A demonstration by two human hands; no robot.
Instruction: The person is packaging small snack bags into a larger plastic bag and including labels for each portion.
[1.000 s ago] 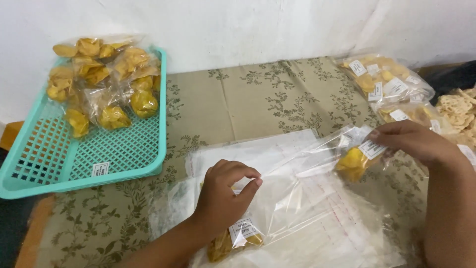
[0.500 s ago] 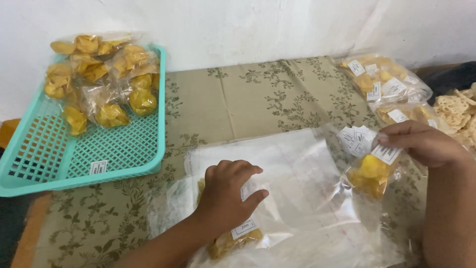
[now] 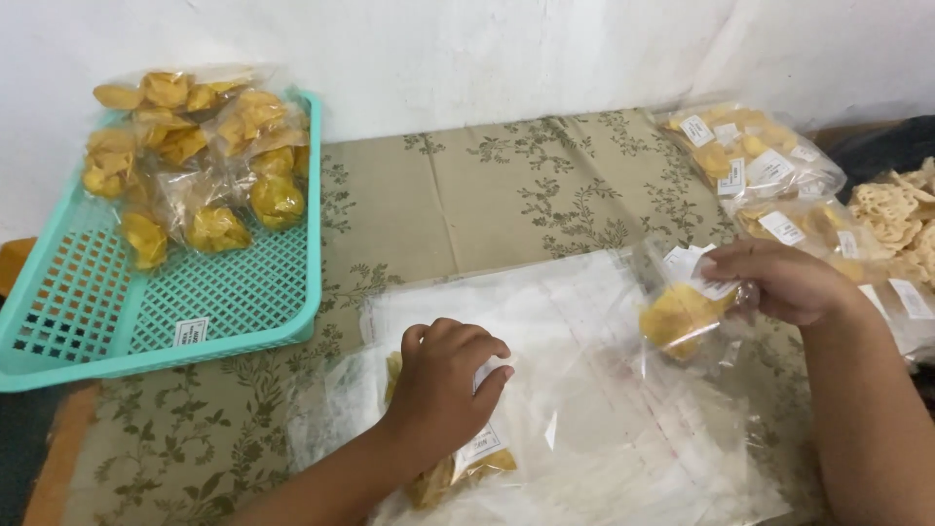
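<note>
The small clear packet of yellow chips (image 3: 682, 317) has been lowered and drawn nearer the large clear bag (image 3: 575, 390) over the last second; it is pinched at its white label by the right hand (image 3: 779, 282), so bagging appears under way. Another labelled packet (image 3: 467, 458) is pressed on that bag by the left hand (image 3: 443, 385). Far left of the bag sits a turquoise basket (image 3: 195, 312) of packets; labelled packets (image 3: 750, 161) lie right on the worktop (image 3: 487, 195).

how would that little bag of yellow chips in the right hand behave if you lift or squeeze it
The small bag of chips in the right hand probably feels light: it hangs from the fingertips. Its thin clear film looks floppy and likely slippery. The chips seem brittle, so squeezing might crack them.
</note>
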